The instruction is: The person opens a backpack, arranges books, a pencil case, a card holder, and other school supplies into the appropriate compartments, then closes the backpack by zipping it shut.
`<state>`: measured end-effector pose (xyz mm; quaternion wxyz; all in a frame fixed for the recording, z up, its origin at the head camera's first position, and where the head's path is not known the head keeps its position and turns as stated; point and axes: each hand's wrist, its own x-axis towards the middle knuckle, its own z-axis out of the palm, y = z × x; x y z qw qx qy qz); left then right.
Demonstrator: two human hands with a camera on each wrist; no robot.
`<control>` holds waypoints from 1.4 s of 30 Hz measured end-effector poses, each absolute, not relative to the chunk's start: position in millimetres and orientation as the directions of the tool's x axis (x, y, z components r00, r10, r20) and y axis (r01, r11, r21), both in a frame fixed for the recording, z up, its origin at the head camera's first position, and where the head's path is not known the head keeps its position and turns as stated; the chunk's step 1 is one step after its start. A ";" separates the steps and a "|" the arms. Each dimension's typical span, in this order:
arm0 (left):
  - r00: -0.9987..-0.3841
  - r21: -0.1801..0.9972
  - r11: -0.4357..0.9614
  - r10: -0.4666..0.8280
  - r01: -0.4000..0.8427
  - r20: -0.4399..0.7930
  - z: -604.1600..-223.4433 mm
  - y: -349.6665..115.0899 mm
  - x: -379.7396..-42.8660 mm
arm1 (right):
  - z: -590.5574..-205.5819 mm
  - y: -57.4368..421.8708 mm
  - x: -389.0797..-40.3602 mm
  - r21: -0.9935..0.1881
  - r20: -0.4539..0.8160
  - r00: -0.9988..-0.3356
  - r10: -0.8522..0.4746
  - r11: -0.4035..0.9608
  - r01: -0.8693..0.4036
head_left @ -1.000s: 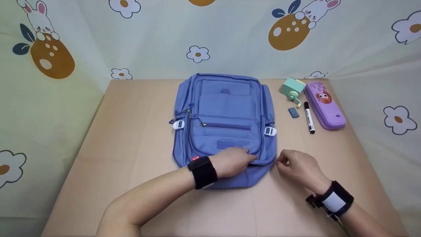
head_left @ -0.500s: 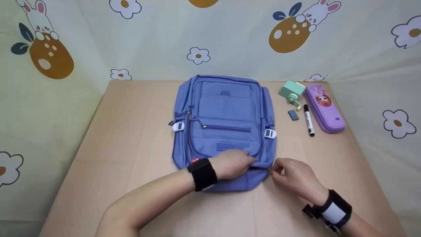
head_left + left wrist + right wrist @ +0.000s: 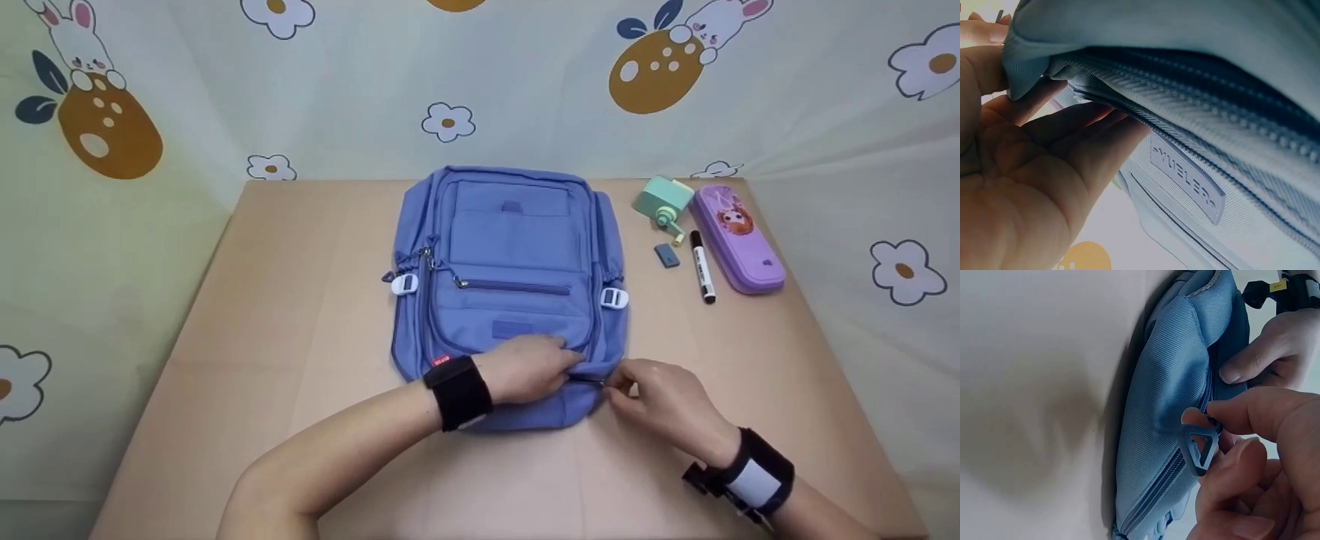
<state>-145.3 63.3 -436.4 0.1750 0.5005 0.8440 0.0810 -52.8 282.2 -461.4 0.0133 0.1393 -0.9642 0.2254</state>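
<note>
A blue backpack [image 3: 514,240] lies flat on the table, its front facing up. My left hand [image 3: 529,369] reaches across its lower front and grips the fabric near the lower right corner. In the left wrist view, the left hand's fingers [image 3: 1081,132] are tucked under the fabric beside an open zipper. At that lower right corner my right hand [image 3: 660,401] pinches a zipper pull. The right wrist view shows the triangular zipper pull [image 3: 1188,453] between thumb and fingers, with a line of zipper teeth [image 3: 1154,492] running along the bag's side.
Right of the backpack are a green pencil sharpener [image 3: 664,196] with a crank, a small dark blue eraser [image 3: 667,256], a black-and-white marker [image 3: 703,267] and a purple pencil case [image 3: 742,247]. A patterned cloth [image 3: 360,82] hangs behind the table [image 3: 300,315].
My right hand has moved left and a little toward me round the backpack's lower right corner, carrying the zipper pull along. My left hand stays in its place on the bag.
</note>
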 end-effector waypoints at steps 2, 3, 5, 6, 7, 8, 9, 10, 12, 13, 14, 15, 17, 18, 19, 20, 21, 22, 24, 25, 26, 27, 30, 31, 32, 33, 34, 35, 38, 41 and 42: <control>-0.433 0.326 0.484 0.874 0.812 -0.220 -435.0 60.3 -145.4 | -461.3 282.6 -54.0 -0.426 0.098 -0.960 -0.262 0.861 -0.278; -0.431 0.329 0.483 0.875 0.811 -0.222 -433.9 57.9 -144.9 | -461.4 282.9 -54.2 -0.422 0.102 -0.960 -0.262 0.862 -0.280; -0.433 0.319 0.489 0.871 0.812 -0.234 -431.1 51.2 -142.6 | -462.0 283.2 -54.4 -0.417 0.109 -0.959 -0.262 0.864 -0.284; -0.435 0.310 0.492 0.868 0.813 -0.238 -429.6 46.7 -141.1 | -462.4 283.1 -54.3 -0.414 0.114 -0.959 -0.259 0.865 -0.283; -0.436 0.292 0.490 0.869 0.821 -0.232 -428.4 41.7 -139.4 | -462.8 282.9 -54.2 -0.411 0.117 -0.959 -0.257 0.867 -0.282; -0.439 0.269 0.487 0.871 0.831 -0.221 -427.6 36.4 -137.7 | -463.2 282.7 -53.9 -0.408 0.119 -0.960 -0.253 0.869 -0.280; -0.444 0.248 0.487 0.871 0.837 -0.210 -426.7 30.8 -136.0 | -463.4 282.3 -53.8 -0.405 0.120 -0.961 -0.249 0.872 -0.277; -0.451 0.233 0.490 0.869 0.840 -0.202 -426.2 25.3 -134.7 | -463.4 281.9 -53.7 -0.402 0.120 -0.962 -0.244 0.874 -0.272; -0.460 0.216 0.493 0.868 0.843 -0.186 -426.0 15.7 -133.5 | -462.9 281.0 -54.1 -0.397 0.120 -0.964 -0.237 0.879 -0.265; -0.461 0.211 0.491 0.869 0.845 -0.179 -426.7 12.7 -133.7 | -462.4 281.1 -53.8 -0.395 0.117 -0.965 -0.234 0.881 -0.262; -0.463 0.219 0.495 0.867 0.841 -0.183 -426.9 10.2 -134.4 | -461.9 281.0 -53.7 -0.393 0.113 -0.966 -0.232 0.882 -0.258; -0.463 0.234 0.499 0.865 0.834 -0.194 -427.4 8.4 -135.8 | -461.4 280.9 -53.7 -0.392 0.111 -0.967 -0.230 0.884 -0.256; -0.456 0.266 0.498 0.866 0.826 -0.205 -428.7 6.4 -140.0 | -461.0 280.5 -53.9 -0.390 0.103 -0.968 -0.229 0.886 -0.251; -0.450 0.284 0.493 0.869 0.823 -0.204 -429.9 5.8 -142.6 | -461.1 280.4 -54.1 -0.390 0.096 -0.969 -0.228 0.887 -0.248; -0.446 0.305 0.489 0.872 0.817 -0.203 -431.1 5.2 -145.4 | -461.3 280.2 -54.3 -0.390 0.089 -0.970 -0.227 0.888 -0.243; -0.442 0.329 0.485 0.874 0.810 -0.200 -432.2 4.6 -148.3 | -461.7 280.1 -54.3 -0.388 0.081 -0.971 -0.225 0.890 -0.239; -0.440 0.351 0.481 0.877 0.803 -0.195 -433.2 4.1 -151.0 | -462.1 280.0 -54.3 -0.386 0.075 -0.972 -0.223 0.892 -0.234; -0.439 0.373 0.477 0.879 0.796 -0.188 -434.0 3.7 -153.5 | -462.7 279.8 -54.1 -0.381 0.072 -0.973 -0.220 0.895 -0.231; -0.436 0.411 0.471 0.882 0.781 -0.181 -435.3 2.9 -157.6 | -463.8 279.2 -53.2 -0.369 0.074 -0.973 -0.217 0.901 -0.229; -0.435 0.424 0.467 0.883 0.776 -0.177 -435.6 2.7 -159.5 | -464.4 278.7 -52.8 -0.363 0.079 -0.973 -0.219 0.902 -0.232; -0.433 0.431 0.464 0.885 0.774 -0.174 -436.1 2.6 -161.0 | -464.9 278.2 -52.4 -0.358 0.089 -0.971 -0.221 0.903 -0.238; -0.432 0.433 0.461 0.886 0.774 -0.171 -436.3 2.7 -162.1 | -465.4 277.6 -51.9 -0.353 0.101 -0.969 -0.225 0.902 -0.247; -0.430 0.430 0.459 0.887 0.777 -0.171 -437.2 3.5 -164.1 | -466.6 275.7 -50.5 -0.342 0.133 -0.962 -0.238 0.900 -0.270; -0.429 0.428 0.459 0.887 0.778 -0.171 -437.6 3.8 -164.5 | -466.8 275.0 -50.1 -0.340 0.141 -0.960 -0.241 0.899 -0.276; -0.429 0.427 0.461 0.886 0.778 -0.174 -438.1 3.9 -164.7 | -467.0 274.4 -49.7 -0.339 0.148 -0.959 -0.242 0.898 -0.279; -0.430 0.427 0.461 0.886 0.778 -0.174 -438.1 4.1 -164.8 | -467.0 273.7 -49.4 -0.338 0.153 -0.958 -0.244 0.898 -0.282; -0.429 0.428 0.461 0.886 0.778 -0.175 -438.1 4.1 -164.9 | -467.0 272.9 -49.1 -0.338 0.157 -0.957 -0.244 0.897 -0.284; -0.428 0.427 0.459 0.887 0.779 -0.174 -438.3 4.1 -165.0 | -466.8 272.0 -48.8 -0.339 0.161 -0.956 -0.245 0.896 -0.287; -0.423 0.427 0.450 0.891 0.784 -0.163 -437.5 3.6 -164.9 | -465.6 268.7 -48.5 -0.334 0.177 -0.950 -0.257 0.893 -0.303; -0.420 0.425 0.442 0.895 0.790 -0.152 -436.7 2.9 -164.8 | -464.0 264.0 -48.9 -0.322 0.196 -0.941 -0.276 0.888 -0.327; -0.419 0.424 0.441 0.896 0.791 -0.149 -436.5 2.8 -164.7 | -463.3 262.1 -49.1 -0.320 0.199 -0.938 -0.283 0.886 -0.335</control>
